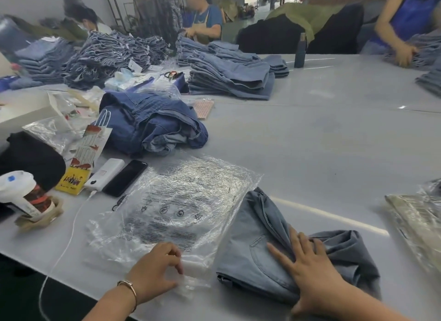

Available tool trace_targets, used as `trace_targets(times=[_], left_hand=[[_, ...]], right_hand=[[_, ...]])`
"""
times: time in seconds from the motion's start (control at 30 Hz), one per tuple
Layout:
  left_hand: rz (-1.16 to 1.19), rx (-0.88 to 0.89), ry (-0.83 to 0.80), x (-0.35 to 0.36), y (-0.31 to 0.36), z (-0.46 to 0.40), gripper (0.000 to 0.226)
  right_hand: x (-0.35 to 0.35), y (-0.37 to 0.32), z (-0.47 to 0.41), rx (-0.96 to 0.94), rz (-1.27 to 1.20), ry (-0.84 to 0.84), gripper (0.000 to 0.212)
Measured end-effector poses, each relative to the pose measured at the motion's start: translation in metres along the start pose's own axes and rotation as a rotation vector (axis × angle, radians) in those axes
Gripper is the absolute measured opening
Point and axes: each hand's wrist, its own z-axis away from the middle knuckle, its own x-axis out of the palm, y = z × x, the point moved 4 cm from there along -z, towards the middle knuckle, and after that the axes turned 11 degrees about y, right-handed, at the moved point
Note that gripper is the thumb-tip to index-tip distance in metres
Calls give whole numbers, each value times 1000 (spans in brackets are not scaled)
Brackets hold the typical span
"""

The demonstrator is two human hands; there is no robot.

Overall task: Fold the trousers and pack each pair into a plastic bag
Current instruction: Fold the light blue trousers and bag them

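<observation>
Here, the folded light-blue jeans (269, 244) are lying at the table's (310, 141) near edge, outside the clear plastic bag (176, 201) just beside them. The right hand (310, 270) is pressing flat on them; the left hand (155, 270) is pinching the bag's mouth.

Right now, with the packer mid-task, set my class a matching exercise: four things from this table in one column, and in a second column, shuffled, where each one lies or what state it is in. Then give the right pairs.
Things
1. folded light-blue trousers
2. clear plastic bag
3. black phone
4. dark-blue jeans heap

Places or states
A. lying beside a white power bank
B. crumpled, unfolded, behind the bag
C. pressed flat under the right hand
D. its near edge pinched by the left hand

Pairs: 1-C, 2-D, 3-A, 4-B
</observation>
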Motion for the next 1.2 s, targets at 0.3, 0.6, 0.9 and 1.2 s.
trace_targets(times=[0.3, 0.6, 0.9, 1.2], left_hand=[[-12, 41, 28, 13, 4, -11, 28], [-33, 217, 221, 22, 71, -39, 54], [-214, 383, 105, 68, 132, -86, 49], [-144, 377, -4, 70, 125, -93, 53]], right_hand=[[-31, 74, -32, 376, -218, 2, 138], [-56, 88, -48, 478, -136, 220, 16], [-78, 52, 10, 247, 3, 861, 44], [-28, 26, 29, 143, 87, 411, 122]])
